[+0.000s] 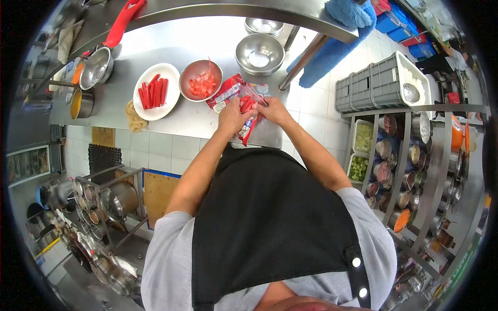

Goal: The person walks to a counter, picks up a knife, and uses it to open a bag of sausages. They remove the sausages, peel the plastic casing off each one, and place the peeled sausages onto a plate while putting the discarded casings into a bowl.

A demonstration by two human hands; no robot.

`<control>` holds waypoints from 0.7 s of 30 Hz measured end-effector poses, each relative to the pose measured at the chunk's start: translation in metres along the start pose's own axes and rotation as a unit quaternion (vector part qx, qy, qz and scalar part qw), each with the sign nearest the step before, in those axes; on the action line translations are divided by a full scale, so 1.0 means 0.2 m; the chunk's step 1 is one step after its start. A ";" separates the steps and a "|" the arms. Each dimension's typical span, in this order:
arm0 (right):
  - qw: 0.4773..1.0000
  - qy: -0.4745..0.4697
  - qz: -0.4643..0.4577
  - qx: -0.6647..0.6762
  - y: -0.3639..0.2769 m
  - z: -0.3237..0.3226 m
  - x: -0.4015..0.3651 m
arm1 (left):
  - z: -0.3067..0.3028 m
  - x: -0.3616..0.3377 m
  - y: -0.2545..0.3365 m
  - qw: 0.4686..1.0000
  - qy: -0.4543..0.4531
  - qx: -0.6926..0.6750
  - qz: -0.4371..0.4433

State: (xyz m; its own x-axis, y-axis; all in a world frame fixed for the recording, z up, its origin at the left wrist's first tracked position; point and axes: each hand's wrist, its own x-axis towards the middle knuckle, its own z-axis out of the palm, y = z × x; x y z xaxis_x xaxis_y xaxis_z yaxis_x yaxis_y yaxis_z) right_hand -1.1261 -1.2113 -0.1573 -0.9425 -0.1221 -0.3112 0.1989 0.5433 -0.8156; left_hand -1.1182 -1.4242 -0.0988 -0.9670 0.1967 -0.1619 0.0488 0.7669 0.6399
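At the front of the steel counter I hold a printed red plastic bag with red crab sticks showing in its opening. My left hand is closed on the near left side of the bag. My right hand pinches the bag's right edge, its fingers partly hidden by the plastic. Left of the bag stands a metal bowl with crumpled pink-red, partly see-through pieces in it. Farther left, a white oval plate carries several red crab sticks laid side by side.
Stacked steel bowls stand behind the bag. At left are a metal strainer, a pot of yellow liquid and a tan cloth. A blue towel hangs from the shelf post. Grey crates and a rack of containers stand right.
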 end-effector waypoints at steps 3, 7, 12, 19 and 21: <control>1.000 0.001 0.006 -0.026 -0.04 0.00 0.00 | 0.03 0.04 -0.13 0.996 -0.004 -0.078 -0.031; 0.996 0.035 0.034 -0.069 -0.30 -0.08 -0.12 | -0.06 0.06 -0.19 0.995 0.013 -0.101 0.014; 0.994 0.086 -0.059 0.031 -0.42 -0.10 -0.11 | -0.19 0.01 -0.04 0.983 0.121 -0.094 0.096; 0.971 -0.036 -0.086 0.220 -0.91 -0.15 -0.30 | -0.37 -0.05 0.08 0.950 0.220 -0.143 0.167; 0.959 -0.056 -0.096 0.259 -1.01 -0.12 -0.32 | -0.44 -0.05 0.08 0.939 0.244 -0.133 0.201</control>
State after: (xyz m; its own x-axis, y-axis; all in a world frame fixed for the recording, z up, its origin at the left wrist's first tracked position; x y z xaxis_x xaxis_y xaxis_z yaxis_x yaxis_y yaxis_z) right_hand -1.1123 -1.2935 0.0387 -0.9459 -0.2838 -0.1574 0.1586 0.0188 -0.9872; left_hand -1.1300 -1.4683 -0.0210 -0.8862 0.0839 0.4555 0.4331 0.4989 0.7507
